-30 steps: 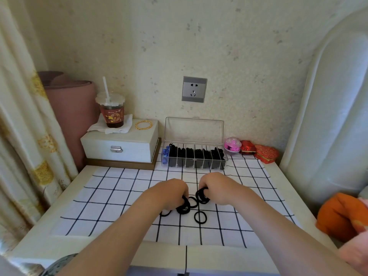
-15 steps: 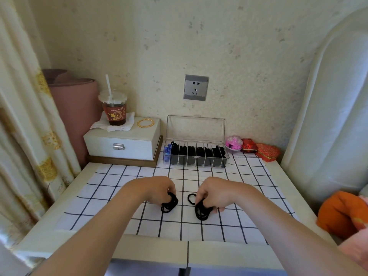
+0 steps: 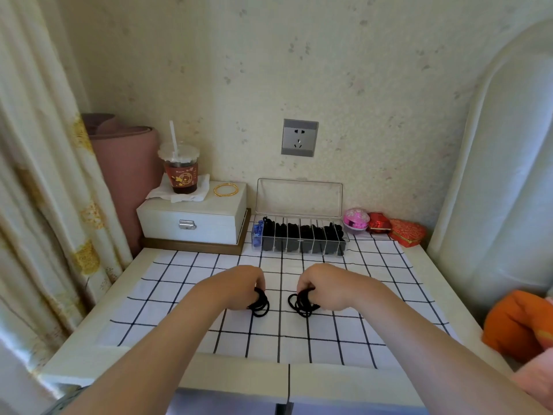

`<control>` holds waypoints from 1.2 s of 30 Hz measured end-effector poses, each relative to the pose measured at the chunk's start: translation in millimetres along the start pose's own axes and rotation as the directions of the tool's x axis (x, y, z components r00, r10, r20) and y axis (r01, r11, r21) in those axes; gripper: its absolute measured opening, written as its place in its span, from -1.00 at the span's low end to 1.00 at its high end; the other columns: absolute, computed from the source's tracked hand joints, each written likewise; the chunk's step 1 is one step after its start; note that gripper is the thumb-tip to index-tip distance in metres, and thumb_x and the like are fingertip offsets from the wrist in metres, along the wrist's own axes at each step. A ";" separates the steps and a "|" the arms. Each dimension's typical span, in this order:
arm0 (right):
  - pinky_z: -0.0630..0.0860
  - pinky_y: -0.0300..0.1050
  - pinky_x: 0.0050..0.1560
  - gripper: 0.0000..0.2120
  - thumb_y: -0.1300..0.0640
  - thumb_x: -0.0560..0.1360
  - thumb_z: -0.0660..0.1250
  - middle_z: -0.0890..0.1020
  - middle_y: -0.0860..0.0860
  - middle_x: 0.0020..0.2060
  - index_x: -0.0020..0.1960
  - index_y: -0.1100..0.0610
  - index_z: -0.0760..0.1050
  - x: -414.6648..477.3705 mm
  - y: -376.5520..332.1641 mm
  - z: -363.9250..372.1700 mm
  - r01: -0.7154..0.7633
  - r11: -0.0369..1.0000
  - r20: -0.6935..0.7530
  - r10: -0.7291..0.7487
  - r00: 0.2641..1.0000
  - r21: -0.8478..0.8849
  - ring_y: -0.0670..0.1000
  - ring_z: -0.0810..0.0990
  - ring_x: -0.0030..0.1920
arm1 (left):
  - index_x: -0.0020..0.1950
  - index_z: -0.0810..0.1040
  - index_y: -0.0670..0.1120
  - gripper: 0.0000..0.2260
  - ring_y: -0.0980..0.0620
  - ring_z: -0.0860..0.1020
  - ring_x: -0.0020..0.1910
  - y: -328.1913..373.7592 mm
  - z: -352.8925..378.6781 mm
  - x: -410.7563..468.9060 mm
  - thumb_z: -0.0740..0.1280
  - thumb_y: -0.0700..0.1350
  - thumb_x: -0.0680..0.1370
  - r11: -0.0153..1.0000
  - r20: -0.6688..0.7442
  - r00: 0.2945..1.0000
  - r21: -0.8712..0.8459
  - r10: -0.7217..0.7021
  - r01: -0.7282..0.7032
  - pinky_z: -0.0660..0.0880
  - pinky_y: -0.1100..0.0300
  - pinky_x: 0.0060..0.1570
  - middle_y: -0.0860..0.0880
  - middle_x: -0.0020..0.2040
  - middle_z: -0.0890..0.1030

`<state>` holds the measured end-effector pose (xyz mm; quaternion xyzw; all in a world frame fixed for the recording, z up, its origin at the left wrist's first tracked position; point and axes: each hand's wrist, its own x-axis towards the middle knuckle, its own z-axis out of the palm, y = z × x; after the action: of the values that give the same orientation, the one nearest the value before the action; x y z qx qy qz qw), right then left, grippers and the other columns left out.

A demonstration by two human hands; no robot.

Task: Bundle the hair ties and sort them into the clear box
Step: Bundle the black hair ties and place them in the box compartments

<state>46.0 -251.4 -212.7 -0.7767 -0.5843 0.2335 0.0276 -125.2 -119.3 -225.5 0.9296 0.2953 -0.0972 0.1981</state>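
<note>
My left hand [image 3: 236, 287] is closed around a small bunch of black hair ties [image 3: 261, 304] that hangs below its fingers. A second bunch of black hair ties [image 3: 300, 304] is gripped by my right hand [image 3: 326, 287]. Both hands hover over the middle of the checked cloth [image 3: 389, 283], a short gap between them. The clear box [image 3: 299, 238] stands behind them by the wall, lid up. Its compartments hold black hair ties, and the leftmost one holds something blue.
A white drawer box [image 3: 191, 220] at the back left carries an iced drink cup [image 3: 180, 172] on a tissue and gold bangles [image 3: 226, 190]. Pink and red trinket boxes [image 3: 380, 226] sit right of the clear box. A curtain hangs left; an orange cushion [image 3: 514, 324] lies right.
My hands have drawn apart, each taking its own bunch. The loose ties that lay on the cloth a second ago are gone from it. The camera has tilted slightly.
</note>
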 end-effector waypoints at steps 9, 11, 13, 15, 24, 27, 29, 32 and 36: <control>0.57 -0.07 0.14 -0.66 0.30 0.50 0.26 0.67 0.00 0.13 0.17 0.05 0.66 22.4 -5.6 16.9 0.005 0.997 -0.129 -0.015 0.991 -0.076 0.05 0.61 0.13 | 0.17 0.60 0.00 -0.78 0.01 0.56 0.11 1.3 7.2 6.8 0.33 -0.17 0.55 1.000 0.029 1.000 0.026 -0.010 0.010 0.50 0.24 0.04 0.00 0.18 0.58; 0.58 -0.11 0.01 -0.68 0.31 0.47 0.26 0.70 0.02 0.02 0.09 0.08 0.68 25.1 -8.3 16.6 -0.011 0.996 -0.123 0.000 0.992 -0.093 0.06 0.63 0.02 | 0.20 0.60 -0.02 -0.77 0.00 0.56 0.11 1.7 7.5 6.6 0.30 -0.17 0.57 1.000 0.046 0.999 -0.002 -0.005 0.005 0.50 0.23 0.06 -0.02 0.18 0.59; 0.55 -0.13 -0.03 -0.71 0.29 0.49 0.27 0.68 0.03 0.01 0.10 0.10 0.67 25.4 -9.7 14.1 -0.012 0.995 -0.077 0.005 0.997 -0.099 0.07 0.61 0.00 | 0.22 0.59 -0.04 -0.77 0.01 0.55 0.11 0.8 5.4 6.3 0.26 -0.17 0.59 0.998 0.046 0.999 -0.055 0.002 0.000 0.50 0.22 0.06 -0.02 0.17 0.59; 0.58 -0.10 -0.05 -0.77 0.26 0.51 0.28 0.68 0.05 0.00 0.08 0.12 0.66 24.5 -9.1 9.6 -0.011 0.999 -0.056 0.009 0.998 -0.035 0.06 0.63 -0.02 | 0.15 0.61 -0.03 -0.80 0.05 0.56 0.03 -0.6 0.6 7.4 0.26 -0.17 0.59 0.989 0.005 1.000 -0.148 0.014 -0.013 0.49 0.24 0.02 0.01 0.09 0.61; 0.54 -0.17 -0.42 -0.75 0.38 0.52 0.23 0.66 0.17 -0.14 -0.02 0.19 0.66 16.2 -23.7 -17.4 0.078 0.716 -0.117 0.006 0.993 0.694 0.02 0.65 -0.33 | -0.04 0.67 -0.03 -0.86 0.01 0.66 -0.11 3.9 -4.5 16.2 0.34 -0.23 0.56 0.791 -0.105 0.992 -0.612 -0.073 -0.007 0.64 0.17 -0.06 -0.11 -0.09 0.69; 0.58 -0.15 -0.39 -0.73 0.40 0.52 0.19 0.65 0.18 -0.17 0.04 0.24 0.64 17.5 -25.1 -12.9 0.037 0.688 -0.081 0.032 0.996 0.725 0.05 0.65 -0.31 | 0.05 0.69 -0.10 -0.84 0.02 0.66 -0.08 9.8 -6.8 19.6 0.34 -0.27 0.56 0.718 -0.084 0.994 -0.696 -0.070 -0.008 0.64 0.20 -0.05 -0.11 -0.07 0.69; 0.60 -0.15 -0.39 -0.74 0.40 0.53 0.19 0.65 0.18 -0.17 0.04 0.23 0.63 19.1 -24.1 -10.1 0.019 0.679 -0.092 0.072 0.993 0.734 0.05 0.66 -0.33 | 0.10 0.68 -0.08 -0.81 0.07 0.65 -0.11 11.2 -8.7 20.9 0.35 -0.27 0.56 0.677 -0.049 0.997 -0.736 -0.061 0.005 0.63 0.25 -0.07 -0.09 -0.06 0.69; 0.64 -0.13 -0.36 -0.77 0.40 0.53 0.22 0.67 0.21 -0.17 -0.03 0.20 0.62 21.6 -21.7 -8.3 0.009 0.692 -0.132 0.125 0.983 0.722 0.04 0.68 -0.35 | 0.16 0.66 -0.13 -0.80 0.06 0.63 -0.09 9.0 -11.0 21.0 0.32 -0.22 0.58 0.573 0.069 0.998 -0.818 0.011 0.050 0.61 0.17 0.04 -0.12 -0.01 0.67; 0.68 -0.03 -0.29 -0.82 0.35 0.49 0.28 0.70 0.23 -0.21 -0.09 0.15 0.62 26.5 -21.1 -5.5 -0.023 0.772 -0.196 0.190 0.962 0.635 0.11 0.71 -0.33 | 0.14 0.59 -0.20 -0.79 -0.04 0.57 -0.01 7.9 -13.8 21.3 0.26 -0.13 0.60 0.279 0.153 0.981 -0.953 0.116 0.115 0.55 0.04 0.13 -0.19 0.04 0.58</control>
<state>34.8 -219.0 -209.9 -0.7781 -0.4194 0.3164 0.3441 -102.5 -108.5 -216.9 0.6098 0.2734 0.0105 0.7438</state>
